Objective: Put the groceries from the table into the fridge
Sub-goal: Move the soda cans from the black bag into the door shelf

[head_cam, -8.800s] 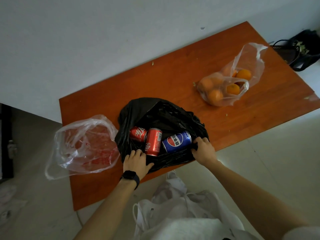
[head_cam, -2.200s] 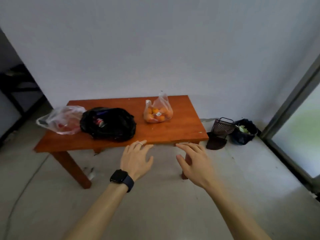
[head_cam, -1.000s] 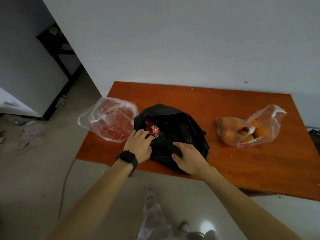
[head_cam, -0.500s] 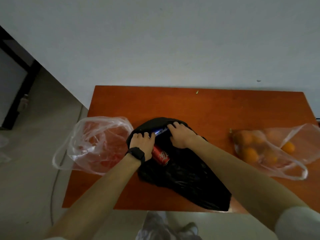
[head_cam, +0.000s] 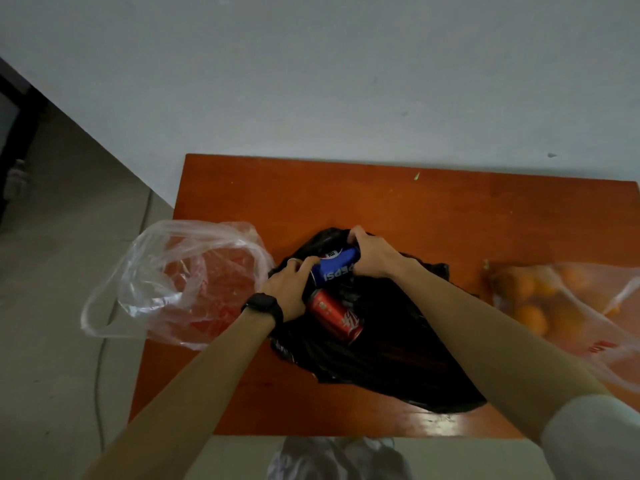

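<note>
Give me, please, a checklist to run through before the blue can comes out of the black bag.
1. Left hand grips the blue can: ok.
2. Right hand holds the black bag rim back beside the can: ok.
3. Blue can free of the bag's folds: ok, its printed side shows bare.
4. Red can settled: ok, lying on its side in the bag, nearer the person.
5. More cans left in the bag: cannot tell, the folds hide the inside.
6. Way to the fridge: cannot tell, it is out of view.
</note>
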